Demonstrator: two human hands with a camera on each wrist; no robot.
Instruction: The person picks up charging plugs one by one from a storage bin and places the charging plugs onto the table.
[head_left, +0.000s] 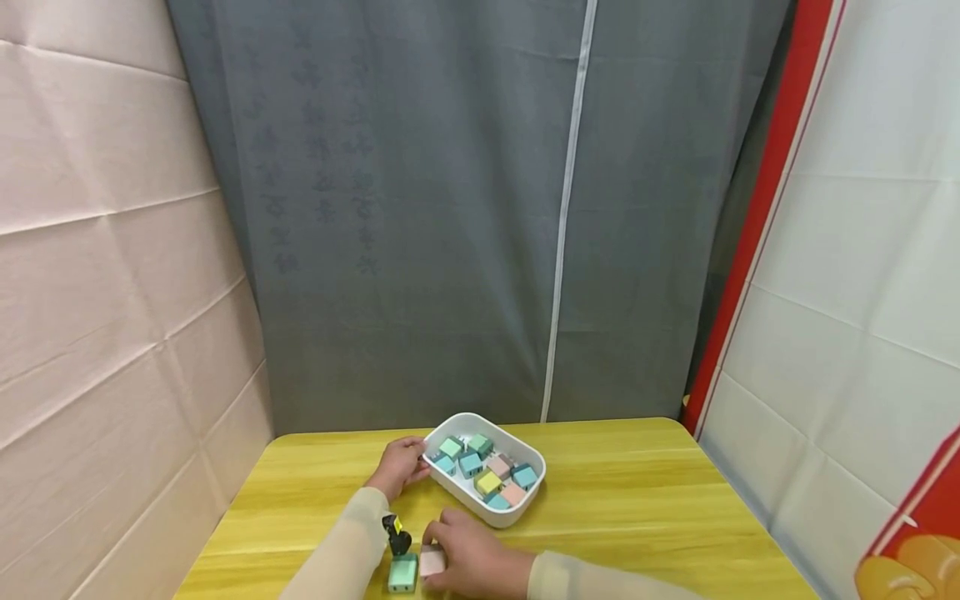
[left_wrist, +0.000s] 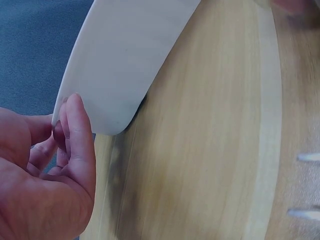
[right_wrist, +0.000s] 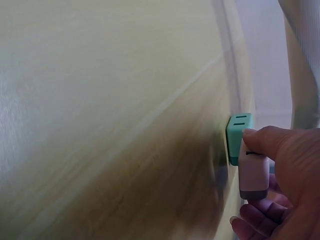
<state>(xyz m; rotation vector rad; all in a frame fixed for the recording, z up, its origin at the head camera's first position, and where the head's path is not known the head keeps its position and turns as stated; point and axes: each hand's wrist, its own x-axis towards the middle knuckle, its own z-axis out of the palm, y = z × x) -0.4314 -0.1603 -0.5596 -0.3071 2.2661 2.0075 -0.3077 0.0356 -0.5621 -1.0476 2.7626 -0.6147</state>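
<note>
My left hand [head_left: 402, 467] grips the left rim of a white plastic box [head_left: 534, 457], thumb on one side of the wall and fingers on the other, as the left wrist view shows. Inside the box lie several small plug chargers in green, blue, pink and yellow, some with prongs showing. Close to the table's near edge, my right hand [head_left: 480, 557] pinches a pale pink charger [right_wrist: 254, 172] with a grey end between thumb and fingers. Right beside it is a mint green charger [head_left: 402, 574], whose two slots face the right wrist camera.
The yellow wood-grain table [head_left: 637, 508] extends right of the box. A grey curtain [head_left: 420, 250] hangs behind the table, with pale cloth walls at left and right. A black wrist camera [head_left: 397, 535] sits on the left sleeve, just above the green charger in the head view.
</note>
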